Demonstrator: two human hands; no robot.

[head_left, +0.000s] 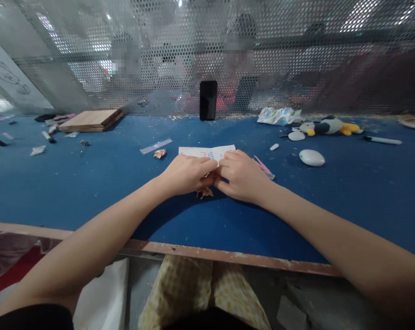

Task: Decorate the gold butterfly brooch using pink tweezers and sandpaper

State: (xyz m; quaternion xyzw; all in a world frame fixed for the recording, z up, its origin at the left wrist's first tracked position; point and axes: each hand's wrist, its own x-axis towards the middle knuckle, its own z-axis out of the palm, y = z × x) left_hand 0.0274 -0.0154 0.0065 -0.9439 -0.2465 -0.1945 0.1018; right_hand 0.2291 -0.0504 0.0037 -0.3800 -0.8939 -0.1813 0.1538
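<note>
My left hand (188, 174) and my right hand (243, 176) meet over the blue tabletop, fingers closed on a white printed paper (190, 150). Blue and pink print shows on the paper between them, and its lower part is hidden by my fingers. Just below my left fingers lies a copper-coloured crinkled piece (206, 193). A similar copper-coloured piece (160, 153) rests left of the paper, beside a clear strip of small gems (156, 146). Pink strips (263, 167) in clear plastic lie by my right wrist.
A black phone (208, 101) leans upright on the perforated metal screen (179, 55). Right are a crumpled wrapper (279, 116), a plush toy (331, 126), a white oval object (312, 157) and a pen (382, 140). A brown cardboard piece (90, 120) lies back left, with small scraps around it.
</note>
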